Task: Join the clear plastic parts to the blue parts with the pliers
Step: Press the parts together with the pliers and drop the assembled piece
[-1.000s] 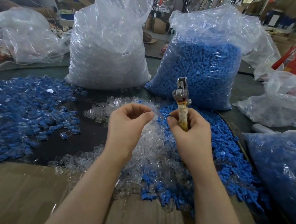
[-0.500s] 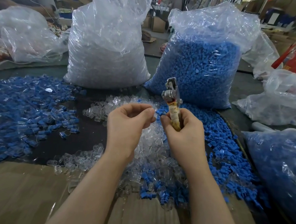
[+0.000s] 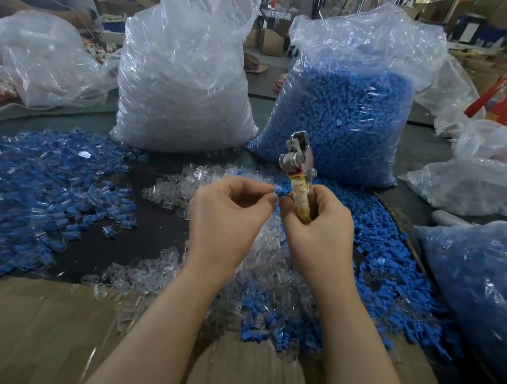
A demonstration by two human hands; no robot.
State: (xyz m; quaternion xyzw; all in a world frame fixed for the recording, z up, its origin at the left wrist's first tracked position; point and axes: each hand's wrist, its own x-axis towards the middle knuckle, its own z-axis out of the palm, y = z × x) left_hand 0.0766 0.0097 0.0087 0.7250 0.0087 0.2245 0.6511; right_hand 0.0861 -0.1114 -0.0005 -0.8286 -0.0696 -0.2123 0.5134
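A blue part (image 3: pixel 279 192) is pinched in the left hand (image 3: pixel 226 217) at 12 o'clock; pliers (image 3: pixel 297 165) are gripped by the right hand (image 3: pixel 317 232). The small part could be fumbled into the bench (image 3: pixel 151 226) heap.

Pliers (image 3: pixel 297 165) upright, blue part (image 3: pixel 281 191) beside handle, loose clear parts (image 3: pixel 178 190) beneath

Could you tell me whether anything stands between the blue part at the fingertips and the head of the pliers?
Nothing visible does. The left hand pinches the blue part right beside the pliers that the right hand grips upright; only open air lies up to the metal head.
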